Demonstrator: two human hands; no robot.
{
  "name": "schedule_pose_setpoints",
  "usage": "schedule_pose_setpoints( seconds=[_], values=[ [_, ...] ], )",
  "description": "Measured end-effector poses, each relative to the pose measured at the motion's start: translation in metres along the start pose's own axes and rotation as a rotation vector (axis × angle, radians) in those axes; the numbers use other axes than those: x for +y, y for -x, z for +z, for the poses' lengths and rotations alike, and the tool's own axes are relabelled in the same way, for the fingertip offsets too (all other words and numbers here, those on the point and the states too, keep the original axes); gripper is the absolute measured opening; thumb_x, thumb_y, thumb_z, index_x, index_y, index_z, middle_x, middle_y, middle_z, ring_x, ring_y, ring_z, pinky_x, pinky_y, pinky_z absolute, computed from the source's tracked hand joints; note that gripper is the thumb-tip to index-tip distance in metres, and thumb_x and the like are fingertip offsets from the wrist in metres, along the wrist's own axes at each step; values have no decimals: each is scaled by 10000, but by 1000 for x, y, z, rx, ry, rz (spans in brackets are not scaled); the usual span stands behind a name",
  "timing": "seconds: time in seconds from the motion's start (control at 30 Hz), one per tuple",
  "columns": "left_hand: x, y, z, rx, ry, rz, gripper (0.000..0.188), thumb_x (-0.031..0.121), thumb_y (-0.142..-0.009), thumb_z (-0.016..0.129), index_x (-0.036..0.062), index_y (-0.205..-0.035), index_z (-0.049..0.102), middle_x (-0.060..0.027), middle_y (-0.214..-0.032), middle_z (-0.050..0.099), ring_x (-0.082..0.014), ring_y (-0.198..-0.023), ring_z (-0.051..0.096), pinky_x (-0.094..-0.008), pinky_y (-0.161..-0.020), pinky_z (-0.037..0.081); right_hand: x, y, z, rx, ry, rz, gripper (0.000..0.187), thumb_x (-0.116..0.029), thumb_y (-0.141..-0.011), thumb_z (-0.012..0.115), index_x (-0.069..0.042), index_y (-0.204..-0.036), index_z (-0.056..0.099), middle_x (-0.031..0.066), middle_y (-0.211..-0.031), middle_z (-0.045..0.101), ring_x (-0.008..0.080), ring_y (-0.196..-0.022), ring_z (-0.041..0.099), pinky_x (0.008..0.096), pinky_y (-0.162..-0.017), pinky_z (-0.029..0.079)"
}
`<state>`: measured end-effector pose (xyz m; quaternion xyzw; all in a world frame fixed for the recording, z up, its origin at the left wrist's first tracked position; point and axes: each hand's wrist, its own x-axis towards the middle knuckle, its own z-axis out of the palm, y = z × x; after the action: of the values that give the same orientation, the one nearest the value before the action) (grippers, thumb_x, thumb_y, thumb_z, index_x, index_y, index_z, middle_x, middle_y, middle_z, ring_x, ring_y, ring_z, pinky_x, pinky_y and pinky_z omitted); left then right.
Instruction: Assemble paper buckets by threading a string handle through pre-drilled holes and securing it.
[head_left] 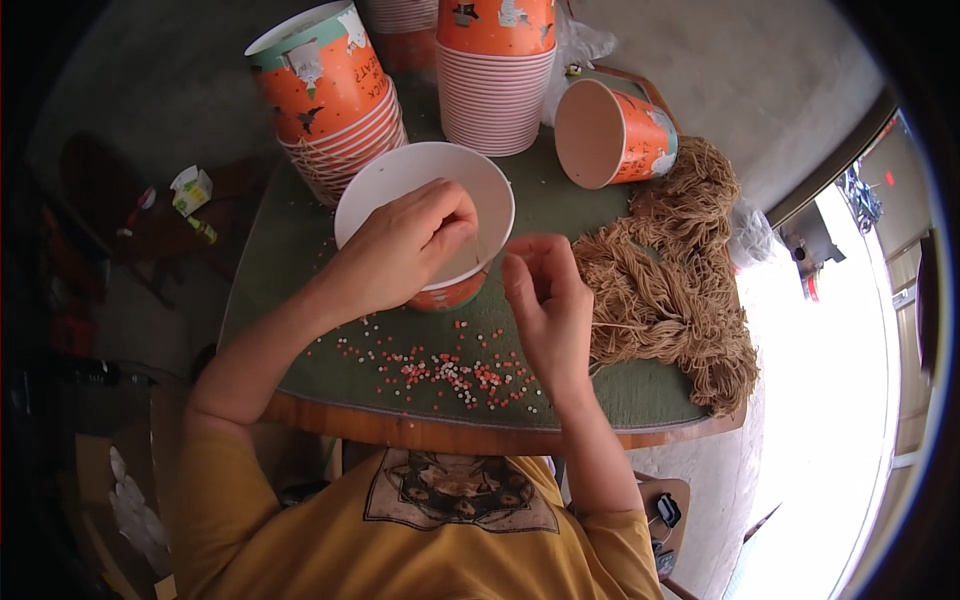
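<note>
Two hands work over a round green table. The left hand rests on the near rim of an upright orange paper cup, fingers curled together into its white inside. The right hand, just right of the cup, pinches a thin tan string between thumb and forefinger. Small red and white beads lie scattered near the cup; a heap of tan strings lies right.

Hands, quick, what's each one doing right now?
Left hand: fingers pinched shut at the rim of the paper cup, on a thin string.
Right hand: fingers curled, pinching the same string.
</note>
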<state>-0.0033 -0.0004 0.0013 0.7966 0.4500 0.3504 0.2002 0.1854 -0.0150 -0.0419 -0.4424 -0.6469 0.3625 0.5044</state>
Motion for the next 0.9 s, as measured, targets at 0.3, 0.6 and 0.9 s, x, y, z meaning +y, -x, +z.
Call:
schedule_pose_setpoints(
  seconds=[0.3, 0.6, 0.9],
  values=[
    [0, 6, 4, -227, 707, -325, 191, 10, -929, 570, 19, -1111, 514, -47, -1023, 601, -111, -975, 582, -260, -879, 474, -2, -20, 5, -303, -539, 275, 129, -206, -949, 630, -83, -910, 631, -80, -680, 521, 0, -588, 403, 183, -516, 310],
    [-3, -3, 4, -200, 581, -510, 187, 94, -944, 584, 36, -1117, 543, -35, -1013, 615, -87, -913, 585, -243, -836, 485, -7, -7, -4, -228, -432, 199, 151, -173, -954, 602, -83, -1053, 531, -23, -728, 565, 27, -579, 493, 166, -499, 359],
    [-14, -1, 15, -151, 788, -187, 95, 139, -965, 588, 50, -967, 555, 15, -859, 567, -60, -791, 539, -219, -708, 473, -42, -44, -19, -580, -427, 105, 124, -126, -987, 547, -23, -1040, 592, 34, -895, 679, 34, -642, 570, 179, -535, 462]
  ],
)
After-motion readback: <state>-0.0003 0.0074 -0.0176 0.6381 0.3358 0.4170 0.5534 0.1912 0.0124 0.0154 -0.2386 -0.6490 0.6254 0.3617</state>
